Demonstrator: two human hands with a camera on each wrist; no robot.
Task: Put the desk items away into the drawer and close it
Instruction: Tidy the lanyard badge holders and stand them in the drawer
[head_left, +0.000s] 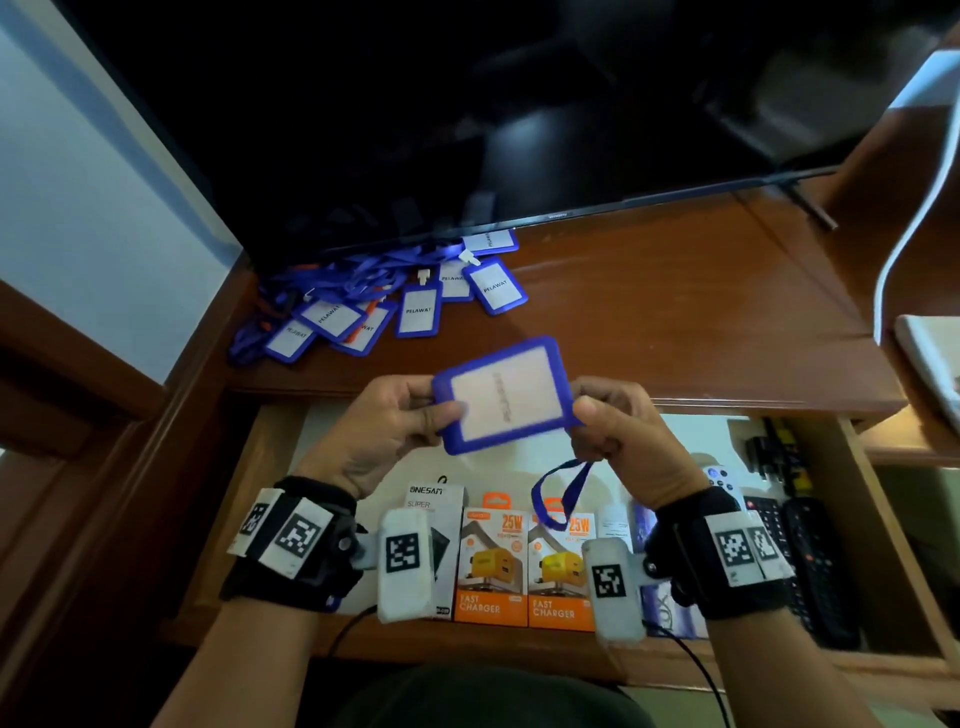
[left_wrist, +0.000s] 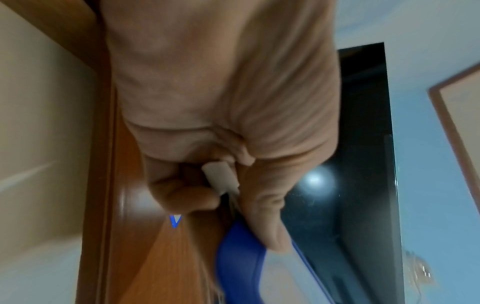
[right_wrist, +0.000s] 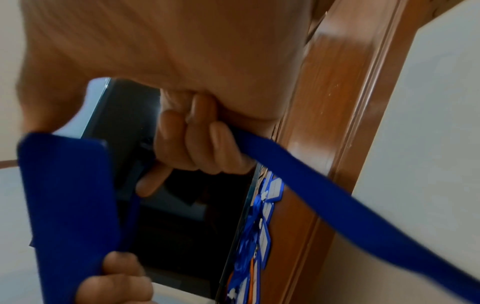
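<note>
Both hands hold one blue-framed badge holder (head_left: 503, 395) up over the open drawer (head_left: 270, 457). My left hand (head_left: 389, 431) pinches its left edge, thumb on the front. My right hand (head_left: 613, 431) pinches its right edge, and its curled fingers (right_wrist: 202, 144) grip the blue lanyard (right_wrist: 337, 205), whose loop (head_left: 563, 496) hangs below. In the left wrist view a white clip (left_wrist: 221, 179) sits between thumb and fingers, with the blue badge holder (left_wrist: 239, 263) below. The right wrist view shows the badge's blue back (right_wrist: 70, 205). Several more "PELAWAT" badges (head_left: 384, 301) with tangled lanyards lie on the desk at the back left.
A dark TV screen (head_left: 467, 114) stands along the back of the wooden desk (head_left: 675, 312). The drawer holds orange fast-charger boxes (head_left: 524, 566), a white box (head_left: 434, 499), a purple pack (head_left: 670, 608) and black remote controls (head_left: 810, 561) at the right. A white sheet (head_left: 930, 364) lies far right.
</note>
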